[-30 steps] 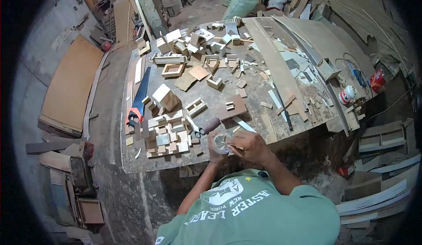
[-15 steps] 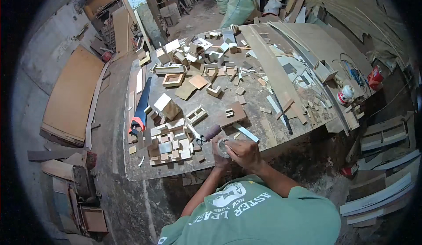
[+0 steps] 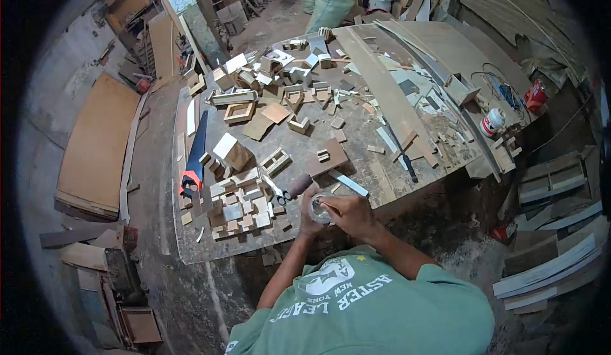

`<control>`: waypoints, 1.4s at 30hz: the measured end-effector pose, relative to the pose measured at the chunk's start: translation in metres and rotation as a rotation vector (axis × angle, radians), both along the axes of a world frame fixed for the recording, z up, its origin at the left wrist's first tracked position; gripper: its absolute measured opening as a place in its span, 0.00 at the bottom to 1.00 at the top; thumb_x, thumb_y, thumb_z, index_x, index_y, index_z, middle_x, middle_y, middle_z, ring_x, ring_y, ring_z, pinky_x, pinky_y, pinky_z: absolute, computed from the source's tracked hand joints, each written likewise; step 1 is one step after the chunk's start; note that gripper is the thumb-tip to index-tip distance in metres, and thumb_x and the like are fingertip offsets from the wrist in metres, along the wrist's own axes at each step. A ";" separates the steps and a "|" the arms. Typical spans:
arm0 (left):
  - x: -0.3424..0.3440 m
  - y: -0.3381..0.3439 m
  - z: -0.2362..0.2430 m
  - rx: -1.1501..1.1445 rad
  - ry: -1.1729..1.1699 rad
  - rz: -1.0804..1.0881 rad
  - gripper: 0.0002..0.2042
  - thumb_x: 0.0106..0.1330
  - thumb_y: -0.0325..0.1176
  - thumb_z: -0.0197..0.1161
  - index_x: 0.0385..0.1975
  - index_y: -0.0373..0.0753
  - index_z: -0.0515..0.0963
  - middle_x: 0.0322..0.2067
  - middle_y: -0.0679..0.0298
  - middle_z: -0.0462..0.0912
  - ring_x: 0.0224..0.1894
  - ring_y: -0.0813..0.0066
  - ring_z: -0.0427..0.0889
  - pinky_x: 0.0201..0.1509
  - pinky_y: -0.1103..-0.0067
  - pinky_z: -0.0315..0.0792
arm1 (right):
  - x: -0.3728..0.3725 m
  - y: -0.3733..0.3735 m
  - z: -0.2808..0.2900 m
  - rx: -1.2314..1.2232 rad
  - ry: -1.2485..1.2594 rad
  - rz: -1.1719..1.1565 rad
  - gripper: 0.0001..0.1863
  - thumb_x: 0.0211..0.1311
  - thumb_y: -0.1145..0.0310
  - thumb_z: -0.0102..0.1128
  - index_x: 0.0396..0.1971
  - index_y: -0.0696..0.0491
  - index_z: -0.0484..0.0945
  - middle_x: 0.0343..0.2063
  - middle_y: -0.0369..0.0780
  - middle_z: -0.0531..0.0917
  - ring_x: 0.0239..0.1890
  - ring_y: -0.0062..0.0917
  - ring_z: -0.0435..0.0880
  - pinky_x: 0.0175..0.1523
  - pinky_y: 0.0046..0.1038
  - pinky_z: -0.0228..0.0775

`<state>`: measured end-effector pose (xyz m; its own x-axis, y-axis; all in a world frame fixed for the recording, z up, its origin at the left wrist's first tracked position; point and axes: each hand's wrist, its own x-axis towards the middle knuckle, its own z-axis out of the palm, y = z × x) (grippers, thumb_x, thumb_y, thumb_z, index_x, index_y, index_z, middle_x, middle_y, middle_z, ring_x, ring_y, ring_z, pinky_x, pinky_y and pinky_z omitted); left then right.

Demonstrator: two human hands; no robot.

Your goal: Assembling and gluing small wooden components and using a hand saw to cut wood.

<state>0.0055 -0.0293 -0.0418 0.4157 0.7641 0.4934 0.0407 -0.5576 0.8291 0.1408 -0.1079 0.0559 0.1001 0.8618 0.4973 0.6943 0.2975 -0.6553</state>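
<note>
Steady the cup (image 3: 317,210), wrapped by the left grip (image 3: 309,217) and just left of the right grip (image 3: 354,215), and gently work the stick (image 3: 330,209), apparently pinched in the latter, clear of scissors (image 3: 284,198) beyond the left grip on the counter (image 3: 385,180).

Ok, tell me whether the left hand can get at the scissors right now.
Probably not as it is: the left hand holds a clear cup, though the scissors lie close by, handles towards it, apparently uncovered.
</note>
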 end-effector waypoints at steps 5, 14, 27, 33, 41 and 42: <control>-0.004 0.004 -0.003 -0.235 -0.080 -0.174 0.29 0.45 0.31 0.72 0.49 0.35 0.68 0.42 0.59 0.74 0.44 0.67 0.77 0.49 0.75 0.71 | 0.001 0.005 0.004 -0.080 -0.115 0.013 0.08 0.56 0.66 0.64 0.35 0.50 0.84 0.27 0.42 0.84 0.29 0.36 0.84 0.33 0.32 0.75; -0.008 0.009 0.000 -0.111 0.026 -0.193 0.30 0.40 0.33 0.74 0.46 0.35 0.69 0.41 0.59 0.74 0.44 0.67 0.77 0.47 0.74 0.71 | 0.008 0.006 0.019 -0.167 -0.083 0.118 0.08 0.58 0.62 0.61 0.31 0.51 0.80 0.25 0.44 0.82 0.29 0.40 0.83 0.34 0.39 0.75; -0.011 0.004 0.008 0.086 0.072 -0.011 0.28 0.43 0.35 0.76 0.44 0.37 0.69 0.36 0.58 0.72 0.38 0.61 0.75 0.42 0.71 0.70 | 0.022 -0.022 0.044 -0.018 -0.112 0.163 0.08 0.57 0.68 0.64 0.35 0.53 0.83 0.33 0.42 0.85 0.33 0.35 0.84 0.35 0.31 0.75; -0.016 0.001 0.006 0.124 0.115 -0.053 0.28 0.46 0.36 0.75 0.46 0.36 0.70 0.39 0.57 0.74 0.42 0.60 0.77 0.46 0.70 0.71 | 0.018 -0.021 0.035 -0.074 -0.064 0.232 0.08 0.55 0.70 0.62 0.36 0.51 0.82 0.33 0.41 0.84 0.33 0.37 0.84 0.35 0.33 0.75; -0.019 -0.009 0.012 -0.051 -0.020 -0.156 0.28 0.42 0.34 0.73 0.45 0.37 0.70 0.37 0.60 0.75 0.40 0.67 0.78 0.44 0.74 0.73 | 0.021 -0.017 0.027 -0.041 -0.314 0.315 0.14 0.53 0.69 0.59 0.41 0.48 0.81 0.37 0.41 0.84 0.33 0.35 0.85 0.35 0.32 0.76; -0.018 -0.010 0.012 -0.059 -0.039 -0.149 0.28 0.43 0.34 0.74 0.45 0.37 0.70 0.37 0.60 0.75 0.40 0.67 0.79 0.43 0.74 0.73 | 0.022 -0.017 0.025 0.037 -0.276 0.298 0.14 0.53 0.69 0.58 0.42 0.49 0.81 0.36 0.40 0.84 0.33 0.34 0.85 0.34 0.32 0.76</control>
